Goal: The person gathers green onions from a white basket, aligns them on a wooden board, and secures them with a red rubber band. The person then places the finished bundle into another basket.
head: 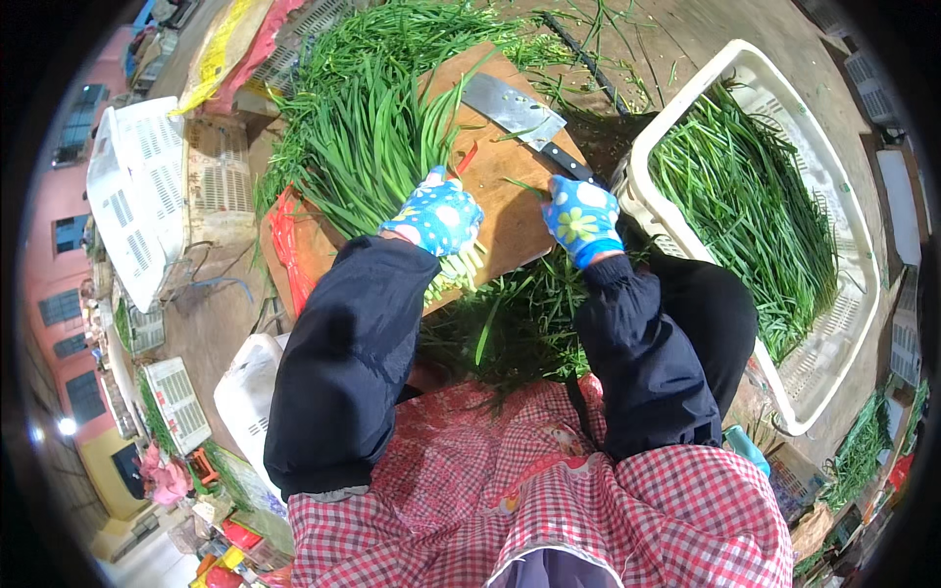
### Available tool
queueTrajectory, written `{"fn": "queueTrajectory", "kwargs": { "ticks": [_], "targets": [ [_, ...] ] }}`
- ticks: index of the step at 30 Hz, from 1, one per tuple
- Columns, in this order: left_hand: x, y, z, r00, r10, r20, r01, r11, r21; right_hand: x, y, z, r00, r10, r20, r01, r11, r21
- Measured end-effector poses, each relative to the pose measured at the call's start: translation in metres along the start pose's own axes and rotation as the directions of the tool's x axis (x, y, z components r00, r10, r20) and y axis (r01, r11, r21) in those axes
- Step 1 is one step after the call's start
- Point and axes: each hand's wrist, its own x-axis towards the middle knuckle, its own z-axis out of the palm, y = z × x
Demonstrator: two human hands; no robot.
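My left hand (439, 214), in a blue patterned glove, is closed around the lower part of a bunch of long green leaves (367, 147), probably garlic chives, whose pale cut ends (463, 270) stick out below it. The bunch lies on a wooden cutting board (507, 206). My right hand (582, 213), gloved alike, is at the board's right edge, beside the black handle of a cleaver (512, 110); whether it grips the handle or a thin leaf cannot be told. The cleaver's blade lies flat on the board, with leaf bits on it. Red plastic strips (288, 250) lie at the board's left side.
A white plastic crate (742, 55) full of green leaves stands at the right. A large heap of leaves (397, 37) lies beyond the board, and loose leaves (514, 323) lie below it. White crates (151, 191) stand at the left.
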Motion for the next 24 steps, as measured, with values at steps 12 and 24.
{"fn": "queueTrajectory", "kwargs": {
  "ticks": [12,24],
  "targets": [
    [-0.055,0.0,0.007,0.938,-0.055,-0.343,-0.019,0.978,-0.207,-0.023,-0.053,0.002,0.9,-0.357,0.249,0.154,0.795,0.586],
    [-0.152,0.07,0.123,0.194,-0.969,0.152,-0.697,-0.245,-0.674,0.09,-0.046,0.03,0.997,0.057,0.054,-0.074,0.916,0.395]
  ]
}}
